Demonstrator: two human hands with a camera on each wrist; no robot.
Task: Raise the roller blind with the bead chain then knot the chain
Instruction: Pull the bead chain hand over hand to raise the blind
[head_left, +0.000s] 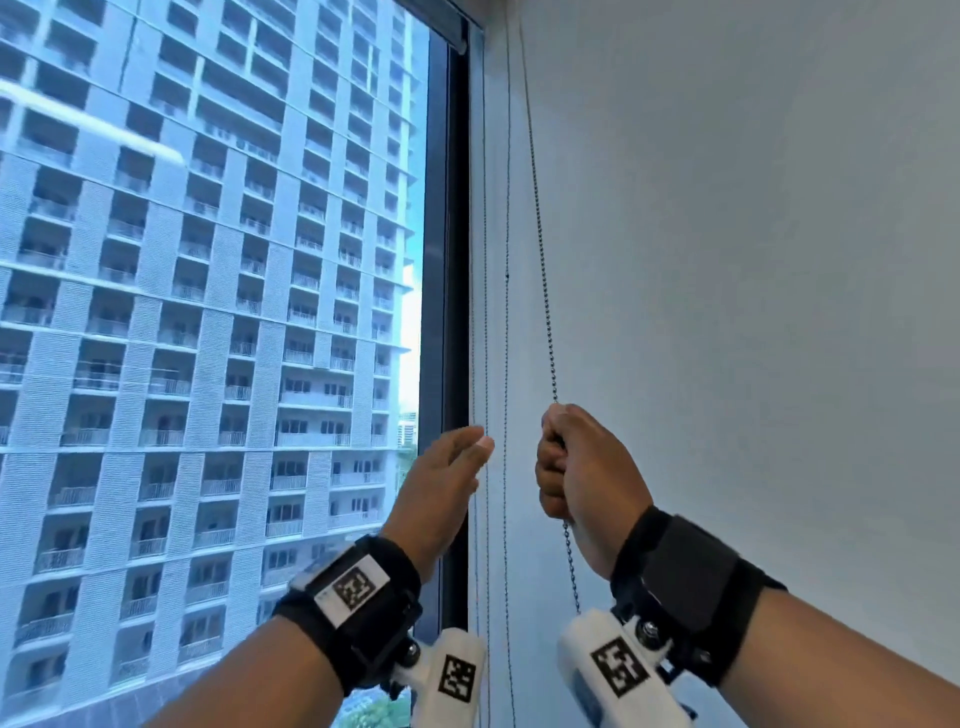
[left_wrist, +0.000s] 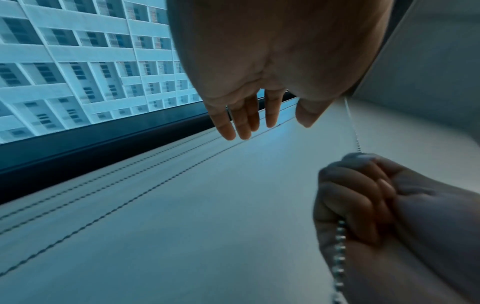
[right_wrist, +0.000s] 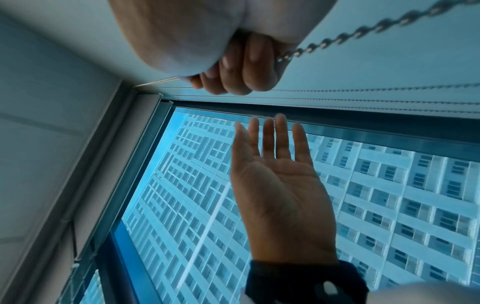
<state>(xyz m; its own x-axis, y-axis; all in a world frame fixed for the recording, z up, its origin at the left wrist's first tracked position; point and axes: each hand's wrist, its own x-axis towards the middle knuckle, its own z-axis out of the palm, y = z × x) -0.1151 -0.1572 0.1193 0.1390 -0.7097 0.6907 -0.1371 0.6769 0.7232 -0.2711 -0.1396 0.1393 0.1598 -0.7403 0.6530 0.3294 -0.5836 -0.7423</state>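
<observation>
A metal bead chain (head_left: 540, 249) hangs taut down the white wall beside the window. My right hand (head_left: 553, 447) grips it in a fist at about chest height, and the chain's slack comes out below the fist (head_left: 570, 551). The right wrist view shows the fingers of that hand (right_wrist: 239, 67) curled round the chain (right_wrist: 363, 30). My left hand (head_left: 480, 439) is held flat with straight fingers, just left of two thinner chain strands (head_left: 506, 312), holding nothing. The blind's dark bottom end (head_left: 463, 41) shows only at the window's top.
The dark window frame (head_left: 457, 260) runs vertically left of the strands. Large glass pane (head_left: 208, 312) looks onto a tall apartment block. Plain white wall (head_left: 753, 260) fills the right side.
</observation>
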